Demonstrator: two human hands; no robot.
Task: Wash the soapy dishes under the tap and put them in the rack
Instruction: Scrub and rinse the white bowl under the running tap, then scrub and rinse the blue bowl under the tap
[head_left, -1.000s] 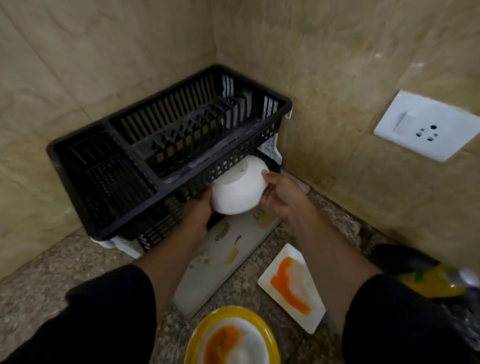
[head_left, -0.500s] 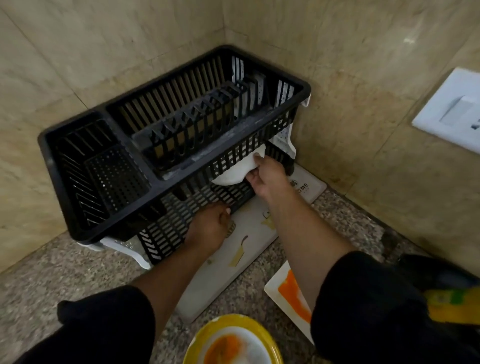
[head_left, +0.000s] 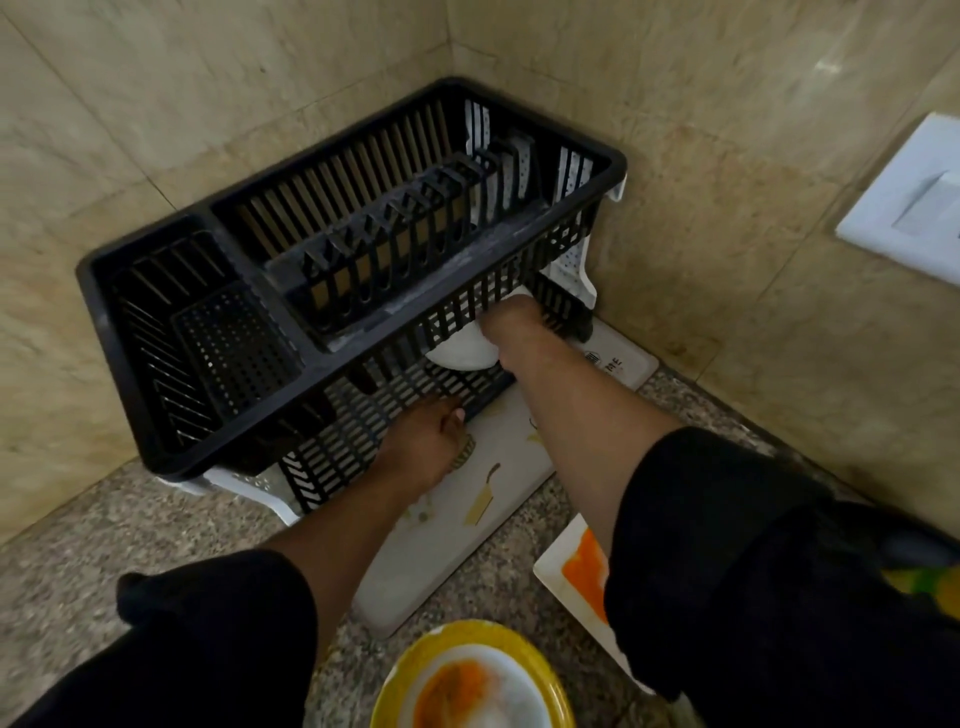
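One white bowl (head_left: 460, 351) sits in your right hand (head_left: 511, 325), pushed into the lower tier of the black rack (head_left: 363, 364), just under the upper basket's front wall. Your fingers are closed around its right side, though the rack's slats hide most of them, so the exact grip is hard to read. Only the bowl's lower curve shows, plain and smooth, with the rest screened behind the grid.

Your left hand (head_left: 426, 447) is loosely curled, holding nothing, its fingertips touching the front edge of the lower shelf and its heel over the mat (head_left: 447, 545) beneath the rack.

Both of the rack's upper compartments, the small one at left and the slotted plate section at right, hold no dishes.

Two more dishes wait on the granite counter (head_left: 78, 561) nearer you: a round plate (head_left: 470, 675) with a yellow rim and orange smear, and a white rectangular plate (head_left: 574, 571) with an orange smear, partly hidden under your right sleeve. A white switch plate (head_left: 914, 208) is on the right wall.
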